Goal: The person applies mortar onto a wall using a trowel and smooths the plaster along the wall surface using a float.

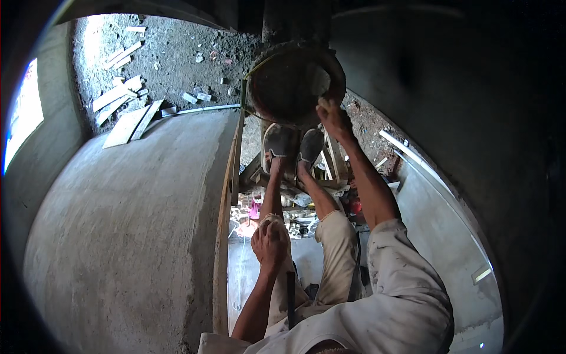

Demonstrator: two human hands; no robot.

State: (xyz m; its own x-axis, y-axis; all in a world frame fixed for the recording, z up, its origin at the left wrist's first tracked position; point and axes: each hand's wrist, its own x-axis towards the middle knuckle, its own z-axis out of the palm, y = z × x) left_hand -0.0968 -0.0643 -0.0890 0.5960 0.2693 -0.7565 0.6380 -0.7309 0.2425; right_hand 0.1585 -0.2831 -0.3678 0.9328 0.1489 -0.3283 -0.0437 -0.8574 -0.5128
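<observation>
A round dark basin [254,94] stands just beyond my feet, with dark contents. My right hand [335,121] reaches to its near right rim, fingers closed on what looks like a trowel; a flat pale blade [319,81] shows inside the basin, while the handle is hidden by my fingers. My left hand [270,242] rests at my left knee, its fingers curled in, and I see nothing held in it. Both feet, in dark slip-on shoes [280,140], are set side by side close to the basin.
I am up on a wooden support [333,156], with clutter on the floor far below. A long wooden plank [224,248] runs along my left, beside a grey plastered wall [130,224]. Loose boards [127,125] lie on rubble ground. A white pipe [410,152] is at right.
</observation>
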